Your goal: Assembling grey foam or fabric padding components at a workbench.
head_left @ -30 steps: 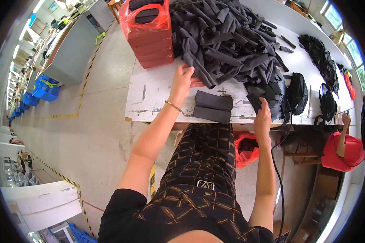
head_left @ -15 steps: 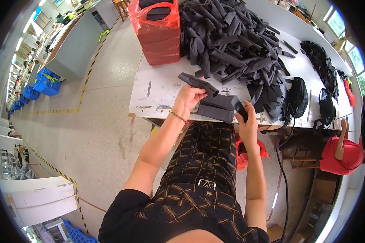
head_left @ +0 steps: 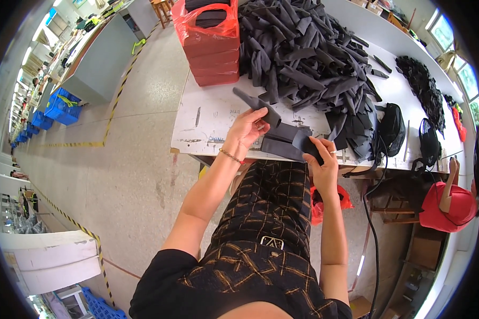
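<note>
My left hand (head_left: 248,128) grips one long dark grey fabric piece (head_left: 255,102) and holds it up over the near edge of the white table (head_left: 207,114). My right hand (head_left: 319,154) pinches another dark fabric piece (head_left: 302,141) above a small stack of folded dark pieces (head_left: 282,143) lying at the table's front edge. Just behind both hands spreads a big heap of the same dark fabric strips (head_left: 308,58).
A stack in a red plastic bag (head_left: 210,45) stands at the table's left end. Black bags (head_left: 393,123) and a pile of black parts (head_left: 426,90) lie to the right. A person with a red cap (head_left: 447,204) sits at the right. Blue crates (head_left: 61,103) stand far left.
My left hand pulled a strip out of the heap and brought it back toward the front edge. My right hand rose from the table edge and took hold of a piece on the stack.
</note>
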Tool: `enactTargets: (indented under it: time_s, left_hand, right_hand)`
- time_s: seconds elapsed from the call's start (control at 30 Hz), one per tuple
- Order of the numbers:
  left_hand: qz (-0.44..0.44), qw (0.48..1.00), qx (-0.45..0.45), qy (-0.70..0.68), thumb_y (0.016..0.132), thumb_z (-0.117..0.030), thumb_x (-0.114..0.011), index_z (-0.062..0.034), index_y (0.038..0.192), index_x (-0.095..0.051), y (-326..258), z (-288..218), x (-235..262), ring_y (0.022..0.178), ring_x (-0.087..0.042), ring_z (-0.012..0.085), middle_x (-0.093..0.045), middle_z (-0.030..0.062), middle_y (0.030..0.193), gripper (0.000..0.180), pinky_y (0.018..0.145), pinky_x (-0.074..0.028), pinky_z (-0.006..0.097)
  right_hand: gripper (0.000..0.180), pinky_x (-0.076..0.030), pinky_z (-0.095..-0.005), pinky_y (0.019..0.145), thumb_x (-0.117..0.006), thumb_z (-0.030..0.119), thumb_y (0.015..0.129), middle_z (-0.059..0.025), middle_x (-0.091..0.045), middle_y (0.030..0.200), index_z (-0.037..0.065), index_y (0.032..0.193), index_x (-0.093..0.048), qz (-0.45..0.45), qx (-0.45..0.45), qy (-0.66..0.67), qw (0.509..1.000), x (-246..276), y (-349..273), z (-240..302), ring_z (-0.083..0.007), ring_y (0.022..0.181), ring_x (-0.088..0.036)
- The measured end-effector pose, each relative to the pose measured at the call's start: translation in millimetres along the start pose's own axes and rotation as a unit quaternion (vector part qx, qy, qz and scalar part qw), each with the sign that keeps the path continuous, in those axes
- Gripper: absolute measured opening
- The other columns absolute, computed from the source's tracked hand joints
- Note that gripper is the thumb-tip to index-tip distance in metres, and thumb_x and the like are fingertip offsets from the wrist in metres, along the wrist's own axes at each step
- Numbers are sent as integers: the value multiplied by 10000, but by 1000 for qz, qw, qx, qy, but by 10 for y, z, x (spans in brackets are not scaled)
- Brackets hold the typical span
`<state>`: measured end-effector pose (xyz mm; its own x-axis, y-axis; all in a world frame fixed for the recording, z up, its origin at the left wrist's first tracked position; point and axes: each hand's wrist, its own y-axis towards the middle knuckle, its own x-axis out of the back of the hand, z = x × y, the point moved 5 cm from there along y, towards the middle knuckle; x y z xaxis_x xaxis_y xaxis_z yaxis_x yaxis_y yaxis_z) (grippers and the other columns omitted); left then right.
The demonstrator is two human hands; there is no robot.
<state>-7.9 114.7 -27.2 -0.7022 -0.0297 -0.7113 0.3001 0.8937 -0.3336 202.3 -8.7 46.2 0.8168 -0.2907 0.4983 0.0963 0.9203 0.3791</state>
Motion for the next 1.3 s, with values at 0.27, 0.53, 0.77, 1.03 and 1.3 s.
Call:
enactTargets:
  time_s: [0.27, 0.53, 0.77, 1.03, 1.3]
  left_hand:
    - [68, 994, 9, -81, 934, -65, -568, 56, 1133, -568, -44, -38, -114, 1003, -650, 283, -644, 188, 1063, 233, 893, -568, 436]
    - [120, 988, 54, -77, 964, -79, -514, 77, 1205, -525, -75, 6, -159, 1002, -655, 276, -624, 203, 1128, 288, 801, -612, 377]
    - [142, 986, 77, -49, 954, -62, -522, 88, 1221, -515, -147, 14, -193, 938, -678, 272, -634, 195, 1112, 306, 796, -616, 361]
    - [155, 987, -6, -27, 895, -4, -595, 57, 1213, -531, -367, -83, -471, 947, -669, 276, -645, 164, 1049, 330, 829, -599, 384]
    - [115, 975, -185, -37, 901, -3, -591, 16, 1290, -484, -678, -103, -732, 1081, -614, 240, -651, 156, 1096, 403, 955, -492, 350]
  right_hand:
    - [300, -397, -346, 789, -722, 54, 754, -75, -554, 966, 64, 1053, -692, -20, 123, -96, 988, 23, 196, 417, -245, 883, -532]
    - [259, -392, -361, 782, -716, 64, 745, -48, -561, 916, 90, 1003, -707, -4, 189, -157, 969, 27, 398, 633, -242, 862, -540]
    - [241, -405, -371, 805, -702, 61, 728, -42, -565, 922, 103, 965, -704, -3, 239, -226, 944, 32, 446, 696, -232, 874, -549]
    - [272, -411, -383, 840, -671, 58, 719, -28, -563, 956, 72, 990, -676, -58, 288, -315, 903, -21, 327, 824, -221, 906, -554]
    - [472, -403, -422, 816, -739, 99, 728, -94, -529, 1056, 67, 1174, -588, -90, 221, -259, 936, -231, 226, 787, -287, 931, -531]
